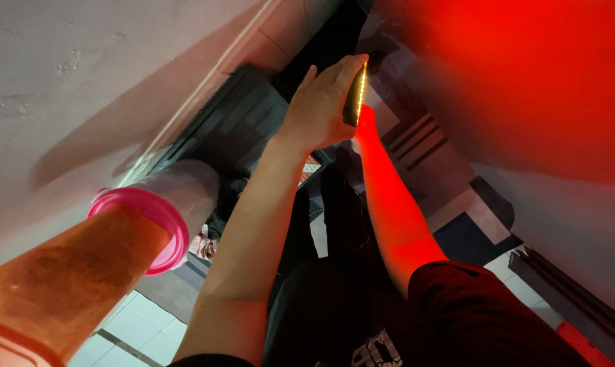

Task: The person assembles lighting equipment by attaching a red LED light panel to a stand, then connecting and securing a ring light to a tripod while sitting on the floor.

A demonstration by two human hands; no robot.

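I see my left hand [319, 109] raised, fingers along a thin dark panel [353, 96] whose edge carries a row of small lit dots. My right hand [366, 121] is just beside the panel, mostly hidden behind it and washed in red light. Left of the panel, well apart, a pink ring [159, 221] circles an orange tube [69, 282]. Below the panel, my dark sleeve [484, 306] shows.
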